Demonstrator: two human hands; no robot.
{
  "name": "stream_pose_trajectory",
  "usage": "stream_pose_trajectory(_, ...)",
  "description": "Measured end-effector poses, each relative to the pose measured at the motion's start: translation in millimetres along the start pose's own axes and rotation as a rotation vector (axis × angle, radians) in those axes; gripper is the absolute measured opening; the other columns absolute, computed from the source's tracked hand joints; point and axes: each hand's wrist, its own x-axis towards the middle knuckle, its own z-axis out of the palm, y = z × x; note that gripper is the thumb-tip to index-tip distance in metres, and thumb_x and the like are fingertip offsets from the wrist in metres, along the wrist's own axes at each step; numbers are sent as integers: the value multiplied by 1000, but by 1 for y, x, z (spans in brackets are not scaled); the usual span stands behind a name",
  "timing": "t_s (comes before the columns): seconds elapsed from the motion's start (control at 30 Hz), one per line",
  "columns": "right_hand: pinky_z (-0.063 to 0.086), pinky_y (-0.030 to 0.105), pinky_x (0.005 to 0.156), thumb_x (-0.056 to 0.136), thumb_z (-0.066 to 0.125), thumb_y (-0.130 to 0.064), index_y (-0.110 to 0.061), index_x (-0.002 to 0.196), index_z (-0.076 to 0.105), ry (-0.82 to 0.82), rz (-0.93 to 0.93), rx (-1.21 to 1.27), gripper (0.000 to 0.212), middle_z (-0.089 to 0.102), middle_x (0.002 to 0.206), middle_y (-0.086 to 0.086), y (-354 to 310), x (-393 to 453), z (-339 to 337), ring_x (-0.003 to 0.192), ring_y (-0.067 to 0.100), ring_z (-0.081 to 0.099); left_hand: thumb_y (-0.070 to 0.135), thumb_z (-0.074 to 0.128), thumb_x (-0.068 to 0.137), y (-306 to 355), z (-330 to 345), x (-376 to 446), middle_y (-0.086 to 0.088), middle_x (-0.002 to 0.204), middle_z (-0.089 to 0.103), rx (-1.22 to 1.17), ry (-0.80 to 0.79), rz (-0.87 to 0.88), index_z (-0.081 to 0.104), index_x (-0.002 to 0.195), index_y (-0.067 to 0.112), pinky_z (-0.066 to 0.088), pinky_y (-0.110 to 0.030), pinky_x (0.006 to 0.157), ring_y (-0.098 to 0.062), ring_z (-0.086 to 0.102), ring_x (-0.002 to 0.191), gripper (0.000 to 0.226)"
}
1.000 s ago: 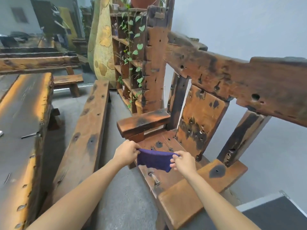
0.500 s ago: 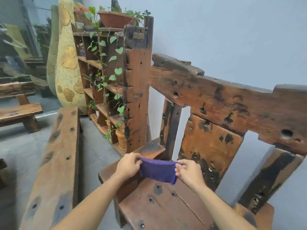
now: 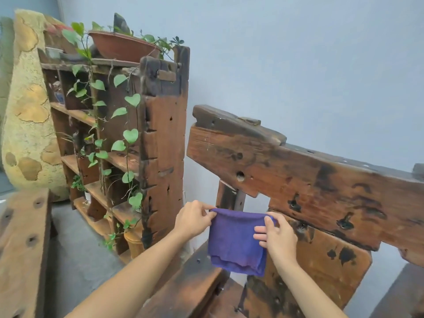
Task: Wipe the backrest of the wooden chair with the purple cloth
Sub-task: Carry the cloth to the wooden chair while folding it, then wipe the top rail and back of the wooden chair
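Raised since the earlier frame, the purple cloth is now hung before the backrest. Its top corners are pinched by the left hand and right hand. Open wall is seen in the upper right.

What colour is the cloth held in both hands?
Purple, plain; the cloth shows best in the head view.

We see only our two forearms and hands. Both forearms are bare from the bottom edge of the view up to the wrists: no sleeves, cuffs or gloves show. Our left hand wears no ring, watch or band that we can make out, and the same goes for our right hand. The fingernails look short and unpainted. Whether we wear sleeves above the forearms we cannot tell, since the upper arms lie outside the view.
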Motion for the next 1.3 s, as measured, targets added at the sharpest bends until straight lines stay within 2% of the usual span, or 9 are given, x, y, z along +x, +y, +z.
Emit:
stream_pose_trajectory(0.27,57,37,85,104,50,-41,-58,105,56,349,-285,-43,19,73,97,-19,-49,138,88,96,11,69,32,63,92,-13,-23,175,25,56,61,-173,74,210,80,102,34,45,-15,60,0,61,62,20)
stream_pose_trajectory(0.47,37,16,101,105,49,-25,-31,128,59,478,-681,-145,25,59,125,-22,-88,212,142,118,12,54,25,66,93,-25,-45,253,5,71,74,-360,209,290,81,100,25,55,-29,67,-4,59,60,16)
stream_pose_trajectory(0.6,26,40,118,103,47,-36,-25,153,39,450,-823,-658,52,40,161,1,-84,251,198,149,24,34,22,66,94,-55,-49,290,7,68,70,-431,279,294,78,95,23,47,-22,60,-6,57,59,12)
stream_pose_trajectory(0.73,10,41,125,105,41,-47,-25,161,25,559,-866,-1113,63,16,170,3,-51,271,259,158,20,7,23,64,93,-108,-36,308,4,59,64,-458,221,276,71,91,26,48,-26,56,-7,56,52,7)
stream_pose_trajectory(0.83,13,42,125,99,52,-49,-26,159,33,545,-1012,-1221,67,24,168,2,-24,281,305,158,19,13,36,56,93,-152,-37,328,2,68,70,-576,209,117,63,99,29,56,-43,68,-17,68,65,12)
stream_pose_trajectory(0.93,12,42,125,77,77,-37,-26,147,52,493,-1174,-1187,75,43,156,1,-8,291,351,152,20,26,47,40,94,-184,-43,362,5,92,72,-529,253,-11,52,111,31,54,-43,82,-16,68,87,26)
stream_pose_trajectory(1.03,12,39,125,56,85,-28,-25,131,67,440,-1243,-1138,77,52,145,-2,-16,300,385,142,20,40,48,33,97,-189,-51,400,7,116,63,-551,153,18,53,115,30,47,-37,96,-16,60,112,32)
stream_pose_trajectory(1.13,17,39,121,60,81,-35,-26,128,72,418,-1239,-1146,70,53,145,-6,-45,302,395,137,15,47,50,31,100,-177,-60,437,2,119,68,-833,-97,14,67,115,19,44,-42,107,-20,61,119,50)
stream_pose_trajectory(1.3,21,43,120,82,66,-44,-28,141,60,367,-1305,-1189,62,47,154,-2,-127,313,338,147,18,38,47,23,107,-132,-61,460,-10,114,76,-1318,-404,-12,80,106,20,57,-22,79,-20,73,108,63)
